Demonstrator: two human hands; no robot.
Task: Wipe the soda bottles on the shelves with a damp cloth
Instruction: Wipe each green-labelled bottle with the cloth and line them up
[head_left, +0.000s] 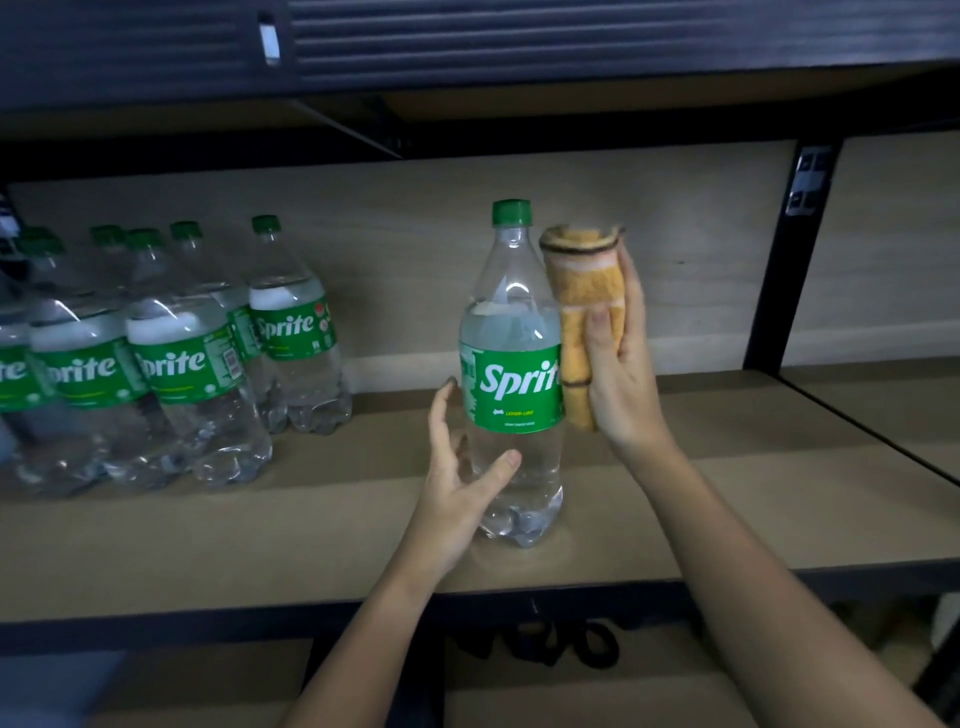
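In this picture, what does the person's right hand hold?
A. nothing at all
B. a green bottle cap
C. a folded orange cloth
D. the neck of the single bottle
C: the right hand grips a folded orange cloth against the right side of the single bottle, whose green cap is on its neck, while the left hand is at the bottle's lower part.

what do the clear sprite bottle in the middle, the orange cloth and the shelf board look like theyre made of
The clear Sprite bottle with the green cap looks like glossy see-through plastic: highlights run along its shoulder. The folded orange cloth in the right hand seems a soft woven towel fabric, matte and nubbly. The tan shelf board looks like matte wood-grain laminate or fibreboard; which one is unclear.
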